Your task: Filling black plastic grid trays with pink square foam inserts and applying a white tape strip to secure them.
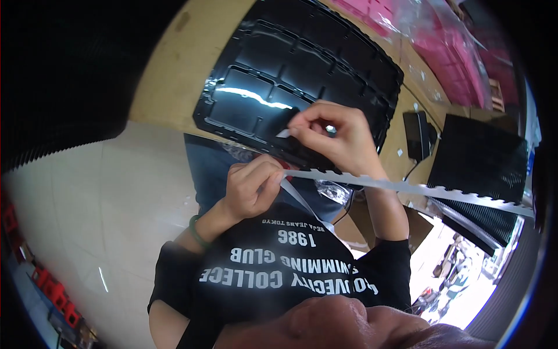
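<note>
My left hand (253, 183), with a green band at its wrist, is closed on a long white strip (401, 185) with a notched edge. The strip runs from these fingers across my right forearm to the far right, and a narrow tail of it hangs down over my black shirt. Above the near part of a shiny black plastic tray (232, 107), my right hand (340, 134) pinches a small white piece (283, 134) between thumb and forefinger. Whether that piece touches the tray, I cannot tell. The tray has several shallow rectangular compartments and lies on a tan table.
Pink items in clear plastic (459, 64) lie at the far right of the table (168, 64). A small black device (417, 136) with a cable and black ribbed sheets (476, 157) are at the right. Crumpled clear film (334, 191) sits below the tray's near edge.
</note>
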`<state>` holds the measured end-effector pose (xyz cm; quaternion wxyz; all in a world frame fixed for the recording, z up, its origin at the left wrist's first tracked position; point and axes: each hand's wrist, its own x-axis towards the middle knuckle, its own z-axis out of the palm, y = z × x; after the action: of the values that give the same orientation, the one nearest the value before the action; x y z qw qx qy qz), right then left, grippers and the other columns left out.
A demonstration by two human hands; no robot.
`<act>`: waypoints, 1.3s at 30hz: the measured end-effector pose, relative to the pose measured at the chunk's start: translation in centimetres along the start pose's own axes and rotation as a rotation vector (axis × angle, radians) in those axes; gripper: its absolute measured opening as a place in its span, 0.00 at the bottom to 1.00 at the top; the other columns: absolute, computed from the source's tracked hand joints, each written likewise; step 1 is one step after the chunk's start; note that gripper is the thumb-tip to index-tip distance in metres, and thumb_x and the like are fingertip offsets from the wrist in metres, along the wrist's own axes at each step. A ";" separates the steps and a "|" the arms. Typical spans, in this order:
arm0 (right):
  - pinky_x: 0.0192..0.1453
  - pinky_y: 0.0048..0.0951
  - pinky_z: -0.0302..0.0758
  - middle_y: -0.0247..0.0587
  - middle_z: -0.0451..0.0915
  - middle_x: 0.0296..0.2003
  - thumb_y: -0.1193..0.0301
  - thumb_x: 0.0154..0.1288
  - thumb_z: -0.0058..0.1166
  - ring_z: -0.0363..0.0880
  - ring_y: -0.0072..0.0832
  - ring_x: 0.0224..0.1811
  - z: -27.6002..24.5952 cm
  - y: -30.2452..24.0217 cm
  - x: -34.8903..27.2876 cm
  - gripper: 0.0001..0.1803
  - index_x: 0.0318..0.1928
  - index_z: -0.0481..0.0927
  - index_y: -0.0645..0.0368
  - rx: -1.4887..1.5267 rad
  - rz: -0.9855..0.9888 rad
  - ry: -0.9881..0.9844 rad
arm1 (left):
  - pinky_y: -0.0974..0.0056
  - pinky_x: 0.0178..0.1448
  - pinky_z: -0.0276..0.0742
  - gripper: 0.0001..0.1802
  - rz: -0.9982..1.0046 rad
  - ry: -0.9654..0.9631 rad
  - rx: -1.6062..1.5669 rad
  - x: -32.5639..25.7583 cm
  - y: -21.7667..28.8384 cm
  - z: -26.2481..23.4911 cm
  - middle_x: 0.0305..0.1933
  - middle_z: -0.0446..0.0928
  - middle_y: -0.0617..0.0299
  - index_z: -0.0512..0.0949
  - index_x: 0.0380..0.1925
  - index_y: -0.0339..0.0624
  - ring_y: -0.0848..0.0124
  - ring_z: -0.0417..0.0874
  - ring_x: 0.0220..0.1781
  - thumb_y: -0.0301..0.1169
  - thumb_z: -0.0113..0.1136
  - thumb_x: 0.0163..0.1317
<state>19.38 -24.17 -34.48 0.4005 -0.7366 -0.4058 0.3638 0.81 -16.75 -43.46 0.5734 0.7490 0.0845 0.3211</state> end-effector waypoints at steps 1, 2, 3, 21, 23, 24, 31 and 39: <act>0.31 0.17 0.63 0.28 0.79 0.28 0.75 0.59 0.65 0.67 0.10 0.27 0.9 -0.2 1.1 0.05 0.35 0.87 0.64 -0.063 -0.020 -0.022 | 0.65 0.25 0.71 0.05 0.000 0.018 0.007 -0.4 -0.4 -0.2 0.26 0.78 0.55 0.77 0.26 0.35 0.62 0.78 0.20 0.22 0.57 0.61; 0.31 0.18 0.64 0.30 0.80 0.27 0.74 0.59 0.65 0.68 0.12 0.26 1.9 -0.6 2.2 0.06 0.35 0.87 0.63 -0.100 -0.063 -0.041 | 0.65 0.25 0.71 0.05 -0.018 0.057 0.066 -0.9 -0.9 -0.4 0.26 0.78 0.55 0.77 0.27 0.35 0.61 0.78 0.21 0.22 0.57 0.62; 0.30 0.19 0.65 0.32 0.80 0.26 0.73 0.59 0.65 0.69 0.14 0.25 2.8 -0.9 3.2 0.07 0.35 0.87 0.63 -0.137 -0.106 -0.058 | 0.65 0.26 0.71 0.05 -0.037 0.095 0.123 -1.2 -1.2 -0.7 0.27 0.78 0.55 0.77 0.27 0.35 0.61 0.78 0.21 0.22 0.57 0.62; 0.35 0.32 0.75 0.40 0.83 0.28 0.73 0.53 0.65 0.78 0.32 0.29 6.2 -0.7 7.9 0.06 0.32 0.86 0.60 -0.487 -0.290 -0.037 | 0.61 0.22 0.66 0.09 -0.003 0.188 0.146 -1.0 -3.0 -1.2 0.20 0.70 0.58 0.74 0.24 0.38 0.61 0.72 0.16 0.25 0.58 0.64; 0.35 0.32 0.75 0.40 0.82 0.28 0.73 0.53 0.65 0.78 0.32 0.29 6.3 -0.6 8.1 0.06 0.32 0.86 0.60 -0.506 -0.304 -0.040 | 0.61 0.22 0.65 0.09 0.016 0.206 0.142 -0.9 -3.0 -1.2 0.20 0.69 0.59 0.74 0.24 0.38 0.62 0.71 0.16 0.25 0.59 0.64; 0.35 0.32 0.75 0.40 0.82 0.28 0.73 0.53 0.65 0.78 0.32 0.30 6.4 -0.5 8.1 0.06 0.32 0.86 0.60 -0.533 -0.331 -0.027 | 0.61 0.22 0.65 0.09 0.022 0.203 0.146 -0.9 -3.0 -1.2 0.20 0.69 0.59 0.74 0.24 0.38 0.62 0.71 0.16 0.25 0.59 0.64; 0.37 0.33 0.75 0.38 0.82 0.27 0.73 0.53 0.64 0.77 0.33 0.31 6.7 -0.2 7.9 0.04 0.30 0.85 0.59 -0.562 -0.357 0.001 | 0.61 0.22 0.66 0.09 0.017 0.192 0.164 -0.8 -2.8 -1.4 0.20 0.70 0.58 0.75 0.24 0.37 0.62 0.72 0.16 0.25 0.60 0.63; 0.37 0.34 0.75 0.40 0.81 0.26 0.75 0.51 0.64 0.77 0.34 0.31 6.9 -0.4 8.0 0.05 0.29 0.84 0.62 -0.579 -0.433 -0.049 | 0.61 0.22 0.67 0.08 0.014 0.180 0.193 -0.7 -2.6 -1.6 0.21 0.72 0.58 0.75 0.24 0.37 0.62 0.73 0.16 0.25 0.60 0.63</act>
<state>16.56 -14.86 -38.68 0.2330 -0.7076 -0.6481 0.1582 -0.05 -14.96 -45.86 0.4867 0.7693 0.1608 0.3814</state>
